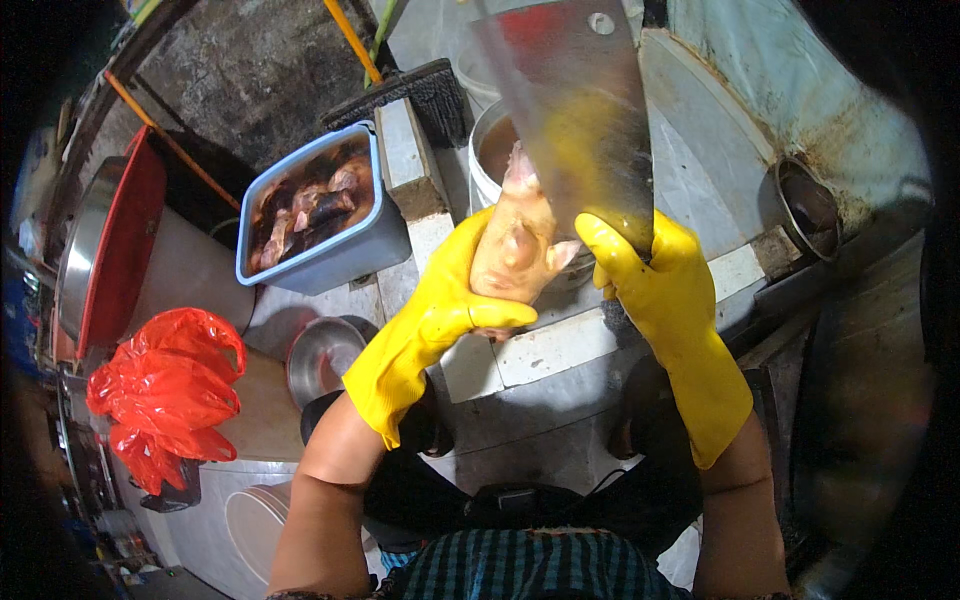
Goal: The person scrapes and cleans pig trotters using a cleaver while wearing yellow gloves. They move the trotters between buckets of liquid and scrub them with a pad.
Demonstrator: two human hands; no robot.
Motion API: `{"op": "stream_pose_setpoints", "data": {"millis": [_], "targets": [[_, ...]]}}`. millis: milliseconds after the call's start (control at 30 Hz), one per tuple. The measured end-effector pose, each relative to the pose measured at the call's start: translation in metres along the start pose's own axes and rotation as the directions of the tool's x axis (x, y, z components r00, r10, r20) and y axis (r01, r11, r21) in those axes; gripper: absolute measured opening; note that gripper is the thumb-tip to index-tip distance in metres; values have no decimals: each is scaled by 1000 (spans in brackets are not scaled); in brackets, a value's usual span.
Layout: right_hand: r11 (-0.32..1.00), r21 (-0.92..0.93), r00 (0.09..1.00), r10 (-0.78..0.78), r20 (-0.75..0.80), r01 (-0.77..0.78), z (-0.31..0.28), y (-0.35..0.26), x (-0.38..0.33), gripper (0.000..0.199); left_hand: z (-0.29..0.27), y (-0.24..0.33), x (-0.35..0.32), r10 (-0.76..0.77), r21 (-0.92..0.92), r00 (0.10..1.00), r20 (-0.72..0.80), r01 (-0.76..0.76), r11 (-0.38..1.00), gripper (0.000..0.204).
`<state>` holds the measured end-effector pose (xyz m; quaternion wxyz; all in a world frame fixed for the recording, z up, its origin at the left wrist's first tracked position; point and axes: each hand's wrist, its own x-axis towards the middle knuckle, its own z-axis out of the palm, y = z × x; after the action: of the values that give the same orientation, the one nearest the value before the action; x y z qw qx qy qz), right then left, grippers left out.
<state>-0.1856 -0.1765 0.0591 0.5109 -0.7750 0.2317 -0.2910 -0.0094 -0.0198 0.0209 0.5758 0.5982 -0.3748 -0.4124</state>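
My left hand [455, 285], in a yellow rubber glove, is wrapped round a pale pig's trotter [515, 245], which stands tilted with its narrow end away from me. In a matching glove, my right hand [645, 275] grips a cleaver [580, 130]. Its broad blade points up and away, slightly blurred, just right of the trotter and partly in front of it. Most of the cleaver's handle is hidden inside the fist. Behind the trotter stands a white bucket [480, 185] with brownish liquid, partly covered by the blade.
At the left, a blue tub [395, 245] holds meat pieces in dark liquid, beside a tiled ledge [435, 235]. Red plastic bags [175, 385] lie nearer, by a metal bowl [322, 355]. A round metal pan [800, 210] leans at the right. Beige buckets [255, 525] stand lower left.
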Motion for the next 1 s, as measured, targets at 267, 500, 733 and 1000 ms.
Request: {"op": "stream_pose_setpoints", "data": {"millis": [267,500,733,1000], "targets": [[945,-234,947,-159,278,227,-8,-4,-6,17,-21,-9,4,190,553,979,69,-196,810,92],[914,98,767,269,582,-394,-9,12,-8,22,-35,-10,5,300,624,914,274,-406,667,67],[867,196,777,283,562,-458,-12,6,-10,23,-37,4,2,373,638,881,291,-469,610,70],[982,-158,885,-20,466,106,-4,-4,-13,20,-41,-6,2,312,510,909,277,-414,754,74]]}}
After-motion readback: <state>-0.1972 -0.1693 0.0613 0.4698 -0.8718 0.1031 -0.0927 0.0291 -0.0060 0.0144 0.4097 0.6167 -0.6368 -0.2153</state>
